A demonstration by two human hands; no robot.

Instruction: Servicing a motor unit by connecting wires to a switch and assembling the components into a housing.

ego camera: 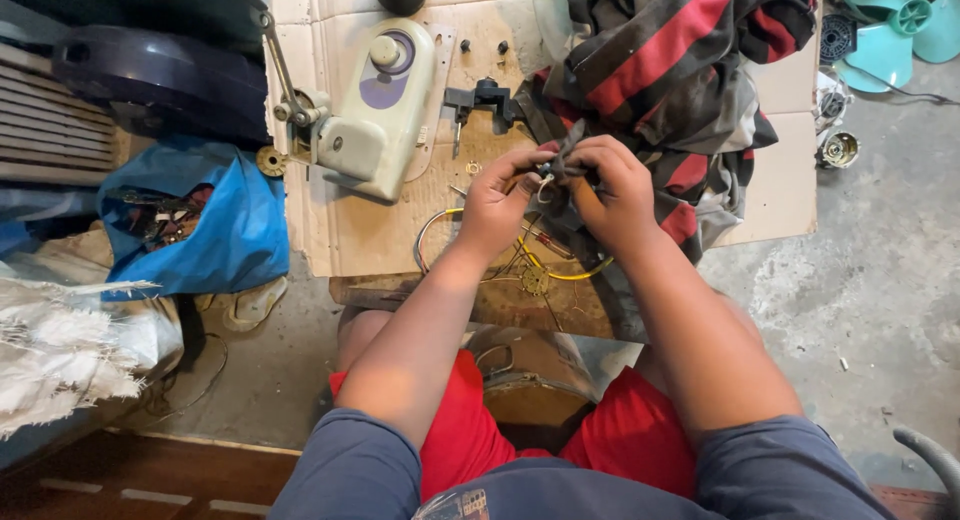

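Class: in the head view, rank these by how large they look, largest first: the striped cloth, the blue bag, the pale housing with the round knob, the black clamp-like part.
1. striped cloth
2. blue bag
3. pale housing
4. black clamp-like part
The cloth and the bag look close in size.

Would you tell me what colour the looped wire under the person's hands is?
The looped wire is yellow, lying on the cardboard sheet; the head view shows it.

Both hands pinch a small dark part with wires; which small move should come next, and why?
Probably keep the left hand steady while the right hand works the small dark part, since the yellow wires hang slack beneath it over the cardboard.
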